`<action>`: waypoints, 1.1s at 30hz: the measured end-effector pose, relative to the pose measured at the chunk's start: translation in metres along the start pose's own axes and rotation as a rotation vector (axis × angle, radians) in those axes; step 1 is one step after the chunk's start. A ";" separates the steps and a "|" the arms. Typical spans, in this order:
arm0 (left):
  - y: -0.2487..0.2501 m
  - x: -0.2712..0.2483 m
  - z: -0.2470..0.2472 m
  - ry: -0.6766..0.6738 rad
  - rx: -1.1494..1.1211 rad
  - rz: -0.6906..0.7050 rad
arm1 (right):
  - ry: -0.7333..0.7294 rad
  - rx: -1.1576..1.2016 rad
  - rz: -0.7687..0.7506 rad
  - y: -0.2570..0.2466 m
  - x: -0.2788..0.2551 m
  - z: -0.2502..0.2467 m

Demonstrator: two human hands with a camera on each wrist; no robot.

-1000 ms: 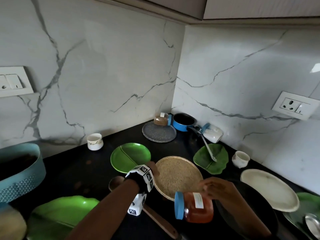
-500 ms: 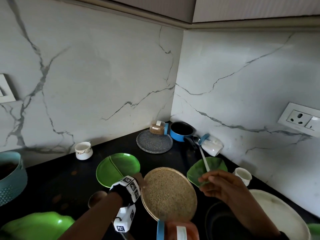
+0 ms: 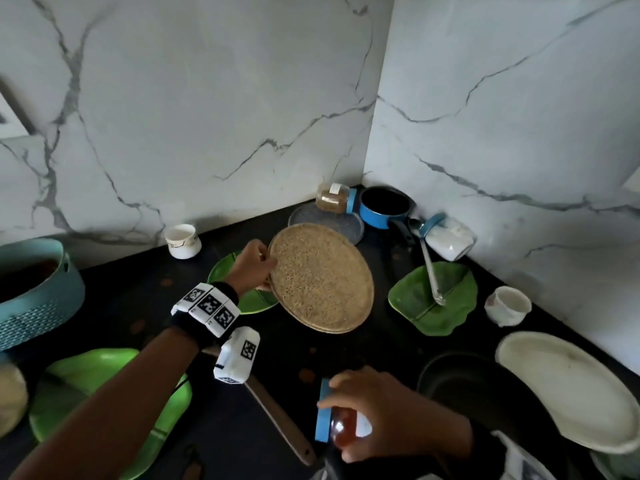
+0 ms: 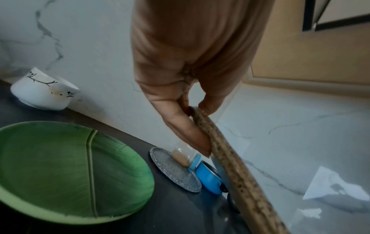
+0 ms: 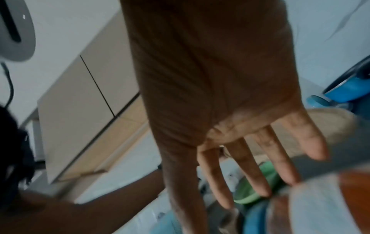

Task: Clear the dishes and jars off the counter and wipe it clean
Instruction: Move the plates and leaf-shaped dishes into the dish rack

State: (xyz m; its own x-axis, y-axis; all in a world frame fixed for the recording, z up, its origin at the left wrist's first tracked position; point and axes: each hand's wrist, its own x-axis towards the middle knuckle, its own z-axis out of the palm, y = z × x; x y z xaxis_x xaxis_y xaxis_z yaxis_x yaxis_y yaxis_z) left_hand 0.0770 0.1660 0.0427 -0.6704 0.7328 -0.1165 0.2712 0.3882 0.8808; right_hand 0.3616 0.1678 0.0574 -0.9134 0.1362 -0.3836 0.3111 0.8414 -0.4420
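The left hand (image 3: 254, 268) is pinching the near-left rim of the speckled brown plate (image 3: 320, 277), thumb on top and fingers beneath, holding it off the black counter (image 3: 114, 299) with its face tilting up toward the camera. Behind the brown plate, the grey plate (image 3: 349, 225) is lying flat in the corner with a blue-lidded grain jar (image 3: 333, 197) on its side on it, lid pointing right toward the blue saucepan (image 3: 382, 206). Left of the brown plate and partly under it, a round green plate (image 4: 70, 171) is lying; further left a white cup (image 3: 182, 241) is standing by the wall. Right of the brown plate, a ladle (image 3: 429, 263) is resting across a green leaf plate (image 3: 412, 303), its handle running back toward the saucepan. Nearer the camera than the brown plate, the right hand (image 3: 377, 410) is spreading over the red jar (image 3: 344, 427), which is lying sideways with its blue lid pointing left; the fingers look nearly straight in the blurred wrist view, so whether they are gripping cannot be told.
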 end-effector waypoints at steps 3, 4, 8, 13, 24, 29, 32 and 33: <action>-0.004 -0.004 -0.013 0.015 -0.097 0.019 | 0.006 -0.142 0.097 0.011 0.019 0.015; -0.005 -0.005 -0.017 0.040 -0.123 0.025 | -0.014 -0.165 0.124 0.017 0.024 0.016; -0.015 -0.013 -0.035 0.142 -0.235 0.026 | -0.165 -0.120 0.152 0.022 0.036 0.013; -0.039 -0.018 -0.070 0.235 -0.405 -0.048 | 0.100 0.123 0.348 0.028 0.044 0.004; -0.075 -0.028 -0.111 0.364 -0.533 -0.090 | 0.128 0.233 0.523 0.061 0.065 -0.046; -0.084 -0.032 -0.126 0.434 -0.571 -0.118 | 0.161 0.138 0.423 0.068 0.117 -0.135; -0.089 -0.037 -0.133 0.469 -0.600 -0.131 | 0.068 0.128 0.358 0.087 0.176 -0.169; -0.090 -0.039 -0.135 0.477 -0.615 -0.134 | 0.055 0.104 0.378 0.095 0.196 -0.174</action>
State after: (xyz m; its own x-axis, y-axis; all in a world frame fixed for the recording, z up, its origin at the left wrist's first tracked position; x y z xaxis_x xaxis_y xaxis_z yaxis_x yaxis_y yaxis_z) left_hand -0.0146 0.0273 0.0298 -0.9318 0.3291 -0.1530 -0.1703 -0.0242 0.9851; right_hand 0.1659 0.3656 0.0815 -0.7412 0.4566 -0.4920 0.6505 0.6694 -0.3588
